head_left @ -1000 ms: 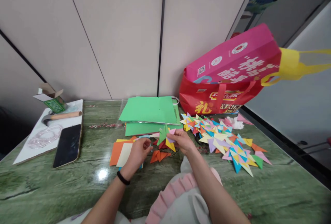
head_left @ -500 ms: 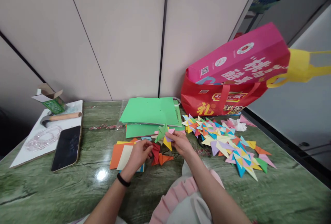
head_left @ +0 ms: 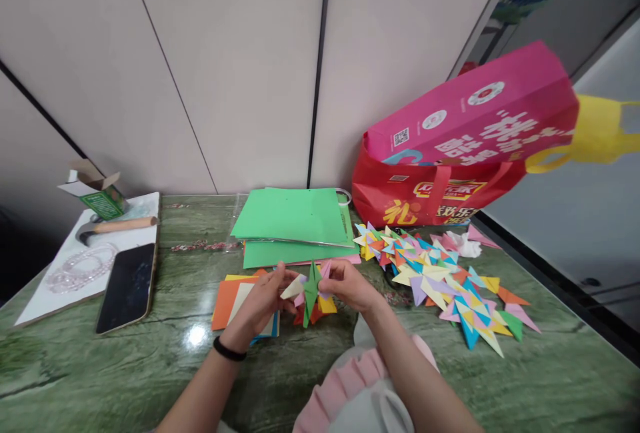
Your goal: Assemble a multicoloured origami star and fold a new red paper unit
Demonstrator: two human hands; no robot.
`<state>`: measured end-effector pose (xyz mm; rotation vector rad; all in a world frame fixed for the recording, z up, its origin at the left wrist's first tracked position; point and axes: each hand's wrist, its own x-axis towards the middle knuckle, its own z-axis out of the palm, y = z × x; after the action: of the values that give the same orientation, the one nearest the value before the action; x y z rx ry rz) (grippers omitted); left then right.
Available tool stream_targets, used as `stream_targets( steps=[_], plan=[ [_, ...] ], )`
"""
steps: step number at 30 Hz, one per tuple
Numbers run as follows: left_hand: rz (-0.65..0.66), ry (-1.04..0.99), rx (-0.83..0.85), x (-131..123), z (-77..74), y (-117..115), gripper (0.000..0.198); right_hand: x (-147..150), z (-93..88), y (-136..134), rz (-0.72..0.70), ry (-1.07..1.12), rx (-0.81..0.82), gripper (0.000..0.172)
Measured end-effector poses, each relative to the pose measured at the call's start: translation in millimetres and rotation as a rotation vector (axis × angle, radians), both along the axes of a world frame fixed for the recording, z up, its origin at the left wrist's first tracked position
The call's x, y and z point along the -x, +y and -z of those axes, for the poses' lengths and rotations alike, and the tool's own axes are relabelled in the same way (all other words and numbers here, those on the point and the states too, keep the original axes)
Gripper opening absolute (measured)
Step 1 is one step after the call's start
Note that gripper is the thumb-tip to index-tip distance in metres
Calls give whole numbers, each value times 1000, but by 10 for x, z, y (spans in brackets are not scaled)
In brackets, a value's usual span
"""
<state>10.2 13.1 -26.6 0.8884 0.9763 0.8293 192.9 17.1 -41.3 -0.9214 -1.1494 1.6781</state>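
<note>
Between my hands is a folded paper star with green, cream, pink and yellow points, held just over the table. My right hand pinches its pink and yellow side between thumb and fingers. My left hand, wearing a black wristband, has its curled fingers around the cream point on the left; the exact fingertip contact is partly hidden. Red and orange folded paper pieces lie beneath the star, mostly covered by it. Beside and under my left hand is a stack of coloured paper squares, orange on top with a cream one.
Many folded paper stars spread over the right side of the green marbled table. Green paper sheets lie at the back. A red gift bag leans behind right. A phone, a sickle and a small green box are left.
The star has come down and turned, with the green point now facing front. My left hand has moved from the red folded pieces up to the star's cream side.
</note>
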Motion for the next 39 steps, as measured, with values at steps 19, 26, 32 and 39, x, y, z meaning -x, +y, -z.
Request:
stream_targets(
  steps=[19,26,32,39],
  plan=[
    [-65,-269,248,63,-73,49,15,82,-25,-6,82,23,-4,26],
    [-168,-246,164,95,-84,52,12,76,17,-6,93,54,30,25],
    [-273,-238,123,165,32,94,33,43,40,-4,204,89,61,24],
    [-275,-121,-45,145,-20,47,55,59,41,0,299,119,61,25]
  ],
)
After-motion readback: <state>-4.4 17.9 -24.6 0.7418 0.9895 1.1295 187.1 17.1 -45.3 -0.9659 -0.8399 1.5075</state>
